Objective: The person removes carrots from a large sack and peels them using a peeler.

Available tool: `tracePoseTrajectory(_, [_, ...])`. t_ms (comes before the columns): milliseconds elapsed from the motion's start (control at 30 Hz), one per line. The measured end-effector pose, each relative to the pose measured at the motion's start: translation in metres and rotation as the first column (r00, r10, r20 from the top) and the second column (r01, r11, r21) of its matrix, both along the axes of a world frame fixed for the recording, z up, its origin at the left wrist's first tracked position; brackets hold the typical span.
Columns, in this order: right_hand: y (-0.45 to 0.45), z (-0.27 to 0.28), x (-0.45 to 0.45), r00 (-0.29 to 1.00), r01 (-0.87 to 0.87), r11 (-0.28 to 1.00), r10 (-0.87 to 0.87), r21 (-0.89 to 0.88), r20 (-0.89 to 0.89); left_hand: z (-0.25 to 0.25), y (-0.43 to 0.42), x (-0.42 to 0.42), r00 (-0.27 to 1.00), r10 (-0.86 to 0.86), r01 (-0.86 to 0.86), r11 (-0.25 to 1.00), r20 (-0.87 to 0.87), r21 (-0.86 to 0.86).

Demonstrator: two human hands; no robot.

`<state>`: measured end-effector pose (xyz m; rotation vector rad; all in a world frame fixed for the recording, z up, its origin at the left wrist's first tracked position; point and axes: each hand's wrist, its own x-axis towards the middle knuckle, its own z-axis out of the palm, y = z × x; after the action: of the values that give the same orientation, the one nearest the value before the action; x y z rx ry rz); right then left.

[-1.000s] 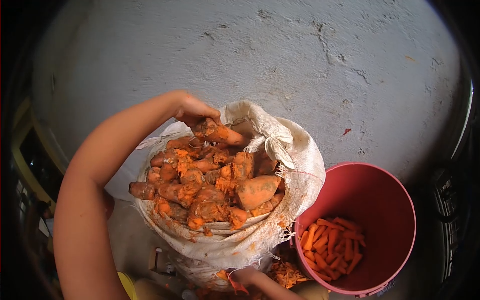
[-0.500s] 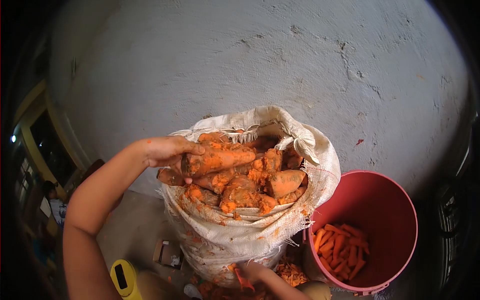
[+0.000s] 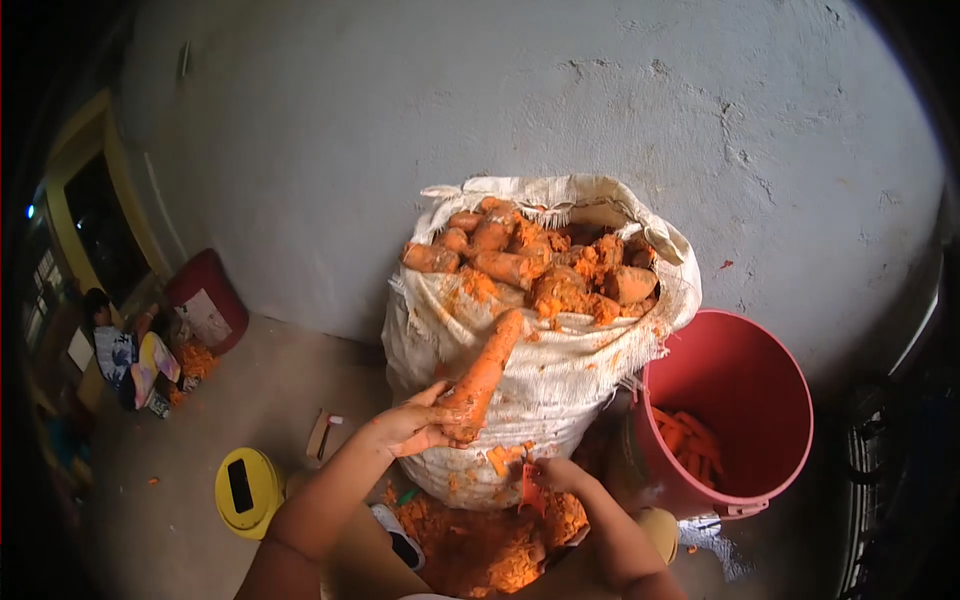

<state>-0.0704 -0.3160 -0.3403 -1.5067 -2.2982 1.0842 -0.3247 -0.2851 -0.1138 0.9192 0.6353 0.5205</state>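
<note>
So I'm curling my left hand (image 3: 408, 424) around a carrot's (image 3: 484, 382) thick end, tilted before the white sack (image 3: 430, 335), while my right hand (image 3: 560, 474) is gripping a red tool (image 3: 533, 490), any next move needing steady fingers.

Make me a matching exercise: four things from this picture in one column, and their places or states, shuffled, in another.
Things:
1. white sack
2. red bucket
3. yellow round object
4. long carrot

Places and states:
A. gripped in the left hand, in front of item 1
B. on the floor, to the left of item 1
C. mouth open, heaped high with rough, dirty roots
D. to the right of item 1, orange pieces low inside

Right pairs: 1-C, 2-D, 3-B, 4-A
</note>
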Motion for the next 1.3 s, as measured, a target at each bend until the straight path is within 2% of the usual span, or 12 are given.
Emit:
tracePoseTrajectory(133, [-0.033, 0.016, 0.009, 0.957, 0.287, 0.953, -0.282, 0.094, -0.069, -0.042, -0.038, -0.022, 0.975, -0.022, 0.038, 0.997, 0.223, -0.068])
tracePoseTrajectory(200, [-0.055, 0.039, 0.005, 0.859, 0.478, 0.875, -0.450, 0.071, -0.243, -0.056, -0.059, -0.028, 0.964, -0.015, 0.049, 0.992, 0.267, -0.120])
tracePoseTrajectory(333, [-0.087, 0.078, -0.018, 0.151, 0.684, 0.613, -0.649, -0.395, -0.746, -0.096, -0.082, -0.044, 0.943, -0.017, 0.094, 0.972, 0.332, -0.217])
tracePoseTrajectory(400, [-0.101, 0.099, -0.035, -0.045, 0.650, 0.594, -0.594, -0.475, -0.803, -0.116, -0.087, -0.050, 0.930, 0.009, 0.112, 0.945, 0.367, -0.308])
tracePoseTrajectory(467, [-0.112, 0.119, -0.062, -0.086, 0.652, 0.601, -0.546, -0.462, -0.833, -0.136, -0.093, -0.051, 0.913, 0.082, 0.120, 0.882, 0.399, -0.455])
tracePoseTrajectory(600, [-0.124, 0.134, -0.117, 0.089, 0.724, 0.610, -0.546, -0.322, -0.833, -0.146, -0.117, -0.053, 0.892, 0.193, 0.055, 0.852, 0.409, -0.520])
tracePoseTrajectory(833, [-0.130, 0.119, -0.172, 0.160, 0.789, 0.583, -0.503, -0.196, -0.849, -0.157, -0.144, -0.063, 0.848, 0.194, 0.087, 0.867, 0.493, -0.491])
tracePoseTrajectory(967, [-0.136, 0.108, -0.178, 0.344, 0.864, 0.504, -0.580, 0.007, -0.739, -0.179, -0.149, -0.068, 0.834, 0.170, 0.118, 0.874, 0.525, -0.471])
tracePoseTrajectory(1067, [-0.127, 0.100, -0.160, 0.244, 0.940, 0.336, -0.557, 0.053, -0.794, -0.175, -0.156, -0.076, 0.861, 0.095, 0.167, 0.875, 0.500, -0.454])
tracePoseTrajectory(1167, [-0.117, 0.108, -0.117, -0.033, 0.977, 0.174, -0.447, -0.124, -0.894, -0.168, -0.163, -0.081, 0.869, 0.059, 0.216, 0.848, 0.491, -0.484])
tracePoseTrajectory(1267, [-0.130, 0.127, -0.130, 0.130, 0.922, 0.384, -0.440, -0.055, -0.889, -0.172, -0.166, -0.075, 0.861, 0.048, 0.230, 0.852, 0.507, -0.470])
tracePoseTrajectory(1300, [-0.139, 0.134, -0.147, 0.274, 0.903, 0.426, -0.467, 0.058, -0.841, -0.174, -0.168, -0.072, 0.857, 0.041, 0.233, 0.859, 0.514, -0.456])
